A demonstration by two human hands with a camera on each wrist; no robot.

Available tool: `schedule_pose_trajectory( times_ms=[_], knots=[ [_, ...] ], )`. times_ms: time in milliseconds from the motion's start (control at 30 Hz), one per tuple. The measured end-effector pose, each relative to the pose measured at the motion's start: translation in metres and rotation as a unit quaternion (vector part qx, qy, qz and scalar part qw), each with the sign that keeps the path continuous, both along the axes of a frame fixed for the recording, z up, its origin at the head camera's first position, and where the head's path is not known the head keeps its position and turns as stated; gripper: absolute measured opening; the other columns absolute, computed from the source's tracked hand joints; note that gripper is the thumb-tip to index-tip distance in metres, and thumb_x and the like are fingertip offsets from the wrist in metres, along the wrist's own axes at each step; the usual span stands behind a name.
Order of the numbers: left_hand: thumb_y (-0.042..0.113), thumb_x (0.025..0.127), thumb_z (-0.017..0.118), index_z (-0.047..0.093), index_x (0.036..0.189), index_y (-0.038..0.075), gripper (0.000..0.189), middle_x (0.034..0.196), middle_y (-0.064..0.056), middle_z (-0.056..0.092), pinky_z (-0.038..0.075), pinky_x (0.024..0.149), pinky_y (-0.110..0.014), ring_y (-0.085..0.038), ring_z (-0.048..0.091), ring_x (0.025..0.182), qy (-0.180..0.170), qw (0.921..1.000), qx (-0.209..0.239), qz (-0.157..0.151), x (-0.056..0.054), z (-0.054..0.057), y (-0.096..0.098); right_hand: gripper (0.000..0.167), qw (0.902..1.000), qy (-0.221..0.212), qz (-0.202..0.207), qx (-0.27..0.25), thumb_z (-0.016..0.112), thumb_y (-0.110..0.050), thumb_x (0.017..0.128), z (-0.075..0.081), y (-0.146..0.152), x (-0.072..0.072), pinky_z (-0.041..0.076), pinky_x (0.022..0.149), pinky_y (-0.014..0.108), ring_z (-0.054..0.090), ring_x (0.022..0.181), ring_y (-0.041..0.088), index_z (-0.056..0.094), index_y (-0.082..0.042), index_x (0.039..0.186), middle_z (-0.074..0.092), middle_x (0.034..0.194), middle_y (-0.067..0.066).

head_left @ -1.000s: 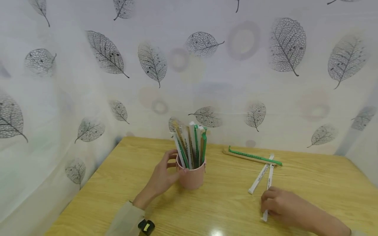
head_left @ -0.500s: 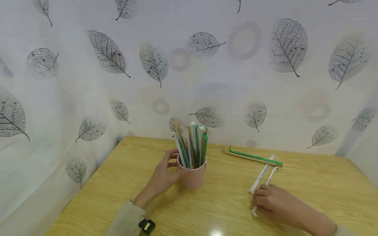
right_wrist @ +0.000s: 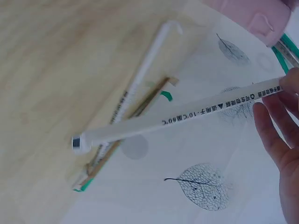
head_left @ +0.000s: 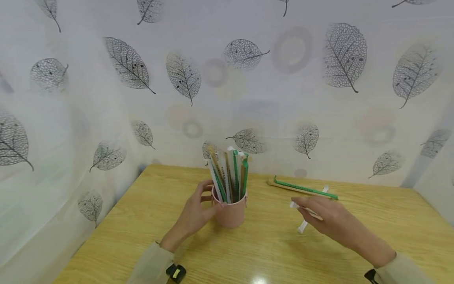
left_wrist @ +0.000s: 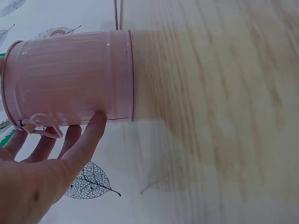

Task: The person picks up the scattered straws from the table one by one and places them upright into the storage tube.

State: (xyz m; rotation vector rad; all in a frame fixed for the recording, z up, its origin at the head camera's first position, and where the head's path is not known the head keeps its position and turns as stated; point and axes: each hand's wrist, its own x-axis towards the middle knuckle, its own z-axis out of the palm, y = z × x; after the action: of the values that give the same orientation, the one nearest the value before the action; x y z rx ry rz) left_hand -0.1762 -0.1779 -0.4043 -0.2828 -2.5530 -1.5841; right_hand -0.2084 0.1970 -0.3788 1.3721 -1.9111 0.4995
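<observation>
A small pink metal bucket (head_left: pixel 230 216) stands upright on the table, packed with wrapped drinking straws (head_left: pixel 235 173) in white, brown and green. My left hand (head_left: pixel 193 217) grips the bucket from its left side, thumb at the rim and fingers round the back; the left wrist view shows fingertips against its ribbed wall and a small handle. Raised over the table to the right, my right hand (head_left: pixel 340 223) pinches a white wrapped straw (right_wrist: pixel 140 127) near one end. Dark printing runs along that straw, and its other end points away from the fingers.
Right of the bucket lie a green straw (head_left: pixel 301 188) and a brown one beside it, crossing a white straw (head_left: pixel 302 227) partly hidden by my right hand. A leaf-printed curtain (head_left: pixel 248 98) borders the wooden table (head_left: pixel 149 205) at the back and sides.
My right hand has picked a white straw up off the table and moved it up and leftward, turning it. The left hand and bucket stay in place.
</observation>
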Motion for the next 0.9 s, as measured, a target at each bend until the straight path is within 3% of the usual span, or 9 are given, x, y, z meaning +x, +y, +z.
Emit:
schedule_pose_trajectory(
  times_ms=[167, 300, 433, 533, 633, 733, 900],
  knots=[
    [0.032, 0.092, 0.077, 0.04, 0.15, 0.021, 0.07, 0.145, -0.015, 0.054, 0.056, 0.102, -0.055, -0.036, 0.064, 0.123, 0.0, 1.0, -0.001, 0.002, 0.001, 0.0, 0.001, 0.043, 0.9993, -0.024, -0.004, -0.03, 0.047, -0.032, 0.109, 0.017, -0.007, -0.006, 0.056, 0.064, 0.014, 0.071, 0.074, 0.011, 0.068, 0.001, 0.126, 0.075, 0.098, 0.004],
    [0.034, 0.092, 0.076, 0.04, 0.15, 0.02, 0.069, 0.146, -0.015, 0.054, 0.055, 0.102, -0.056, -0.036, 0.064, 0.123, 0.001, 1.0, -0.005, 0.003, 0.001, 0.001, 0.002, 0.036, 0.9965, -0.025, 0.028, -0.074, 0.052, -0.026, 0.107, 0.028, -0.016, -0.013, 0.058, 0.066, 0.013, 0.071, 0.075, 0.011, 0.071, 0.004, 0.119, 0.075, 0.097, 0.007],
    [0.034, 0.093, 0.076, 0.039, 0.151, 0.02, 0.07, 0.146, -0.015, 0.054, 0.053, 0.104, -0.057, -0.036, 0.062, 0.124, 0.001, 1.0, -0.007, 0.003, -0.001, 0.002, 0.003, 0.036, 0.9891, -0.055, 0.034, -0.132, 0.058, -0.027, 0.103, 0.036, -0.024, -0.015, 0.059, 0.068, 0.012, 0.071, 0.081, 0.007, 0.071, 0.004, 0.115, 0.075, 0.094, 0.01],
    [0.035, 0.092, 0.076, 0.039, 0.151, 0.019, 0.072, 0.146, -0.014, 0.054, 0.053, 0.105, -0.057, -0.036, 0.062, 0.124, -0.001, 0.9999, -0.012, 0.006, -0.002, 0.003, 0.004, 0.033, 0.9787, -0.085, 0.043, -0.182, 0.065, -0.022, 0.099, 0.046, -0.031, -0.016, 0.059, 0.07, 0.012, 0.07, 0.087, 0.002, 0.072, 0.006, 0.115, 0.076, 0.096, 0.014],
    [0.036, 0.091, 0.077, 0.04, 0.151, 0.02, 0.073, 0.146, -0.013, 0.054, 0.054, 0.105, -0.055, -0.035, 0.062, 0.124, -0.005, 0.9998, -0.017, 0.01, -0.002, 0.006, 0.005, 0.026, 0.9632, -0.118, 0.074, -0.23, 0.071, -0.002, 0.091, 0.058, -0.043, -0.016, 0.06, 0.073, 0.013, 0.071, 0.09, 0.002, 0.071, 0.01, 0.114, 0.076, 0.098, 0.011],
    [0.037, 0.09, 0.078, 0.041, 0.15, 0.022, 0.072, 0.145, -0.011, 0.055, 0.054, 0.105, -0.055, -0.034, 0.062, 0.123, -0.013, 0.9996, -0.02, 0.012, -0.003, 0.007, 0.006, 0.036, 0.9476, -0.146, 0.099, -0.266, 0.07, 0.017, 0.079, 0.07, -0.056, -0.013, 0.061, 0.075, 0.015, 0.071, 0.09, 0.004, 0.069, 0.013, 0.114, 0.076, 0.102, 0.002],
    [0.038, 0.089, 0.079, 0.043, 0.149, 0.024, 0.071, 0.144, -0.009, 0.056, 0.054, 0.104, -0.055, -0.033, 0.063, 0.123, -0.022, 0.9995, -0.019, 0.015, -0.004, 0.006, 0.008, 0.038, 0.9317, -0.154, 0.123, -0.305, 0.067, 0.022, 0.077, 0.089, -0.079, -0.011, 0.062, 0.077, 0.019, 0.072, 0.091, 0.005, 0.068, 0.015, 0.114, 0.074, 0.109, -0.004]
  ],
)
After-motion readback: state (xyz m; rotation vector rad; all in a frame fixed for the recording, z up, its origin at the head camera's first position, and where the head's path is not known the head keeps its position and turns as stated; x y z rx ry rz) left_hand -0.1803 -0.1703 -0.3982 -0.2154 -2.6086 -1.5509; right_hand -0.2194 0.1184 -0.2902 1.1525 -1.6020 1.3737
